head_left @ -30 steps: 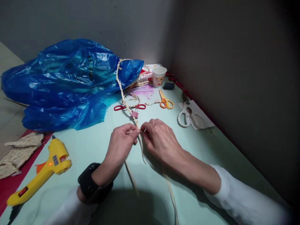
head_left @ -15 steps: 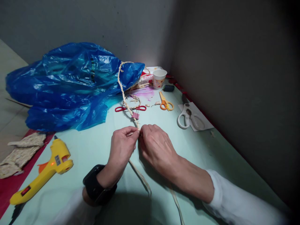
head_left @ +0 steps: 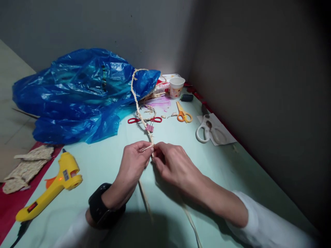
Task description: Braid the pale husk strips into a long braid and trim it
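Observation:
A thin cream braid (head_left: pixel 135 98) runs from the blue bag down to my fingers. A pink binder clip (head_left: pixel 150 128) grips it just beyond my hands. My left hand (head_left: pixel 134 158) is closed in a pinch on a pale strand at the braid's near end. Touching the same spot, my right hand (head_left: pixel 176 162) has its fingertips closed on strands there. Loose strand ends hang below: one pale strand (head_left: pixel 145 198) under my left wrist, another strand (head_left: pixel 191 224) under my right forearm. The exact strands inside the right fingers are partly hidden.
A yellow glue gun (head_left: pixel 55 187) lies at left, near a woven piece (head_left: pixel 28 168). The blue plastic bag (head_left: pixel 77 96) fills the back left. Beyond my hands are red-handled scissors (head_left: pixel 157 119), orange scissors (head_left: pixel 182 113), a paper cup (head_left: pixel 177 88), a dark spool (head_left: pixel 186 97) and white scissors (head_left: pixel 204 132).
Both hands stay at the braid's end while the fingers rework the strands. The right hand came in close, then its fingers shifted apart slightly. The loose strand below the left wrist swung about.

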`<act>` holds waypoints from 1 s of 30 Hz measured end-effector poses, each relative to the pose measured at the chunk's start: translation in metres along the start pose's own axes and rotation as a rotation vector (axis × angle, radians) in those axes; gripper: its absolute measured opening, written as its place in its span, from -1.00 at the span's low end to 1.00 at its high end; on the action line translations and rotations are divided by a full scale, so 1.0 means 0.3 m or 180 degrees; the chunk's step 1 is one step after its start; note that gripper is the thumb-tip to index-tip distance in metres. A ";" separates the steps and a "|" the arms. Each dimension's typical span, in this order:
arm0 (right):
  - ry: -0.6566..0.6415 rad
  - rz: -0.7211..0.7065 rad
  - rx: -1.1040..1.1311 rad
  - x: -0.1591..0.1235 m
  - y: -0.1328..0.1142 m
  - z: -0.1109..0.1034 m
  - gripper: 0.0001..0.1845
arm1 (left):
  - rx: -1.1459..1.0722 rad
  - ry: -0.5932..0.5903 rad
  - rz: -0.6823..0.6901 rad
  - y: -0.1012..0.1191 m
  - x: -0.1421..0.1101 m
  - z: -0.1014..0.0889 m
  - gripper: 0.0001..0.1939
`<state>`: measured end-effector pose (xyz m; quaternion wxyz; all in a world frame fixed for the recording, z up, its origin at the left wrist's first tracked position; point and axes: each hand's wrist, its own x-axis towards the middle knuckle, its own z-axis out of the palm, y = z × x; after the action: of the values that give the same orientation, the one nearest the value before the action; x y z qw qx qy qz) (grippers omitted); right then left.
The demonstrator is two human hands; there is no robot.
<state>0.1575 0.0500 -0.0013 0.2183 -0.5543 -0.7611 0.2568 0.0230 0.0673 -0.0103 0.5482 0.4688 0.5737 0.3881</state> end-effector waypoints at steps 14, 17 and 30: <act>-0.0291 -0.0058 0.0859 0.053 0.030 -0.020 -0.77 | -0.0592 -0.0345 -0.0303 0.007 0.005 -0.042 -0.83; -0.0180 0.0018 0.0685 0.058 0.026 -0.008 -0.71 | -0.0503 -0.0314 -0.0238 0.003 0.005 -0.037 -0.84; 0.0073 0.0420 0.1887 0.087 0.067 0.042 -0.71 | -0.0140 -0.0338 0.0191 -0.001 0.013 -0.040 -0.75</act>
<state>0.1568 0.0781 -0.0226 0.3621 -0.5175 -0.6127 0.4751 0.0111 0.0717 -0.0106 0.5762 0.4935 0.5208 0.3914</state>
